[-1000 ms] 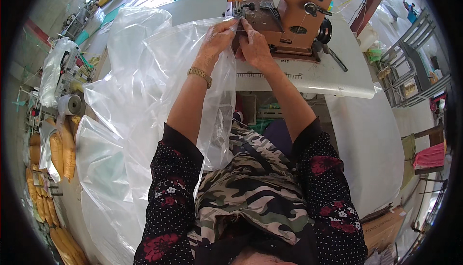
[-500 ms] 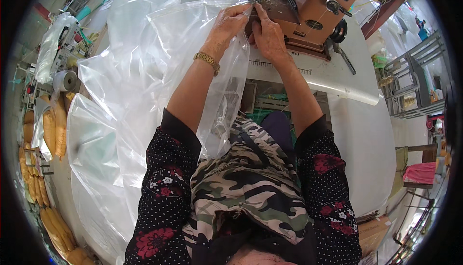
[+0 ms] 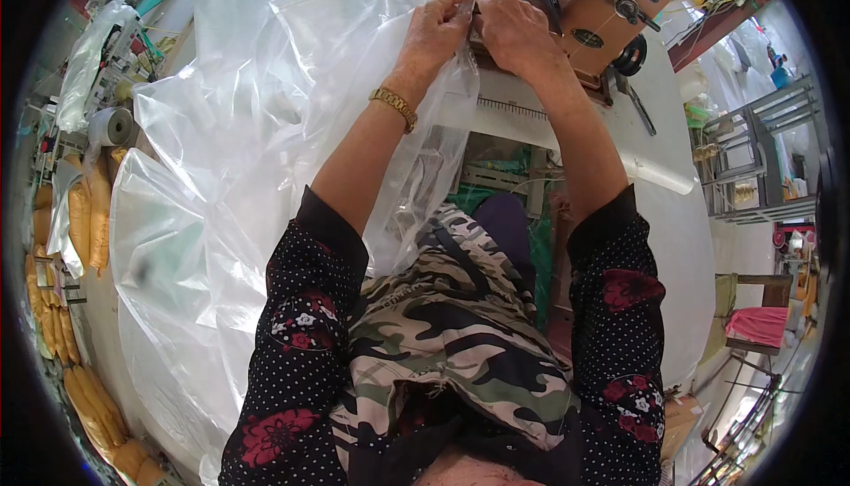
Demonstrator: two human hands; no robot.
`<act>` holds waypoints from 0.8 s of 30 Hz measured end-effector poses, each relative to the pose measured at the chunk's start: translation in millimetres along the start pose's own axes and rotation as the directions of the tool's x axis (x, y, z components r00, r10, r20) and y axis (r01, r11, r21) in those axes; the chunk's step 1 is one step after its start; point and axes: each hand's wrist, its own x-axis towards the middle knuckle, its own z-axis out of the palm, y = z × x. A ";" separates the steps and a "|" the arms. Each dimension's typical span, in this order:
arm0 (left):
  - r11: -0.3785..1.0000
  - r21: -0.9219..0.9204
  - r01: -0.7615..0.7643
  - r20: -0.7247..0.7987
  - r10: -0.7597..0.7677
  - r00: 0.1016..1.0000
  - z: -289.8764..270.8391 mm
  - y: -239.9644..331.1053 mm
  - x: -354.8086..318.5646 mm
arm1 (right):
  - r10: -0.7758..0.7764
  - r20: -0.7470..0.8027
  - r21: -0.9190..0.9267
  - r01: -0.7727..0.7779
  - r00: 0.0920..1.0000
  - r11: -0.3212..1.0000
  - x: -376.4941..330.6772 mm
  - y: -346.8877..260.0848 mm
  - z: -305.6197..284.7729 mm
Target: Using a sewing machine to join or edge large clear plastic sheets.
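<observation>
A large sheet of clear plastic film (image 3: 257, 132) spreads over the left of the table and hangs down toward my lap. My left hand (image 3: 436, 33) pinches the film's hemmed edge beside the sewing machine's needle area. Close against it, my right hand (image 3: 518, 33) has its fingers curled at the corner of the same edge; its fingertips are partly hidden, and it appears to grip the film. The brown sewing machine (image 3: 595, 8) stands just beyond and right of both hands. Its needle and presser foot are mostly hidden by my fingers.
A ruler strip (image 3: 513, 107) marks the white table's front edge. A metal lever (image 3: 639, 107) lies right of the machine. Grey metal racks (image 3: 761, 145) stand at right, with a cardboard box (image 3: 680, 422) lower down. Yellow bundles (image 3: 96, 406) and a film roll (image 3: 113, 127) are at left.
My right hand has turned over and curled its fingers at the film's edge, its elbow swinging outward. My left hand has shifted slightly, still pinching the film. The whole view has moved a little.
</observation>
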 end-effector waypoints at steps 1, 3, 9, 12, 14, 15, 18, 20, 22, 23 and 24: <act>0.998 -0.020 -0.062 -0.002 0.062 0.998 2.1 -1.9 -1.3 | -0.056 -0.032 -0.054 0.054 0.998 0.997 -0.2 1.4 -0.6; 0.980 0.164 -0.108 -0.048 0.118 0.992 4.6 -4.6 -4.3 | -0.025 0.020 0.004 0.025 0.999 1.000 -3.3 1.5 -2.2; 0.987 0.130 -0.091 -0.138 0.109 0.984 9.7 -11.7 -10.3 | 0.013 0.067 0.089 -0.019 0.998 0.996 -13.4 -6.3 -6.9; 0.998 0.038 -0.053 -0.189 0.060 0.980 13.1 -13.3 -11.7 | 0.091 0.162 0.060 -0.102 0.982 0.993 -12.7 -9.4 -6.8; 0.995 0.069 -0.076 -0.209 0.089 0.974 18.2 -11.4 -12.1 | 0.141 0.231 0.037 -0.154 0.963 0.987 -10.5 -8.3 -8.1; 0.995 0.090 -0.041 -0.226 0.060 0.972 19.8 -9.5 -12.5 | 0.104 0.170 0.069 -0.117 0.980 0.991 -8.8 -7.6 -9.4; 0.952 -0.306 0.025 -0.225 -0.098 0.970 40.0 -2.3 -7.1 | -0.003 0.066 0.120 -0.005 0.998 0.993 -1.7 0.0 -19.5; 0.887 -0.458 0.056 -0.218 -0.173 0.961 46.7 -0.5 -9.2 | -0.076 0.018 0.136 0.073 0.997 0.988 6.1 5.0 -26.8; 0.798 -0.598 0.080 -0.187 -0.235 0.954 49.6 -1.5 -12.0 | -0.032 0.230 0.069 0.016 0.973 0.997 14.0 9.2 -32.7; 0.808 -0.587 0.055 -0.204 -0.213 0.955 50.2 -3.1 -13.7 | -0.046 0.258 0.077 0.027 0.965 0.997 15.8 9.9 -34.6; 0.821 -0.571 0.011 -0.229 -0.172 0.958 50.0 -4.1 -15.9 | -0.008 0.320 0.014 0.004 0.947 1.000 17.1 8.9 -35.2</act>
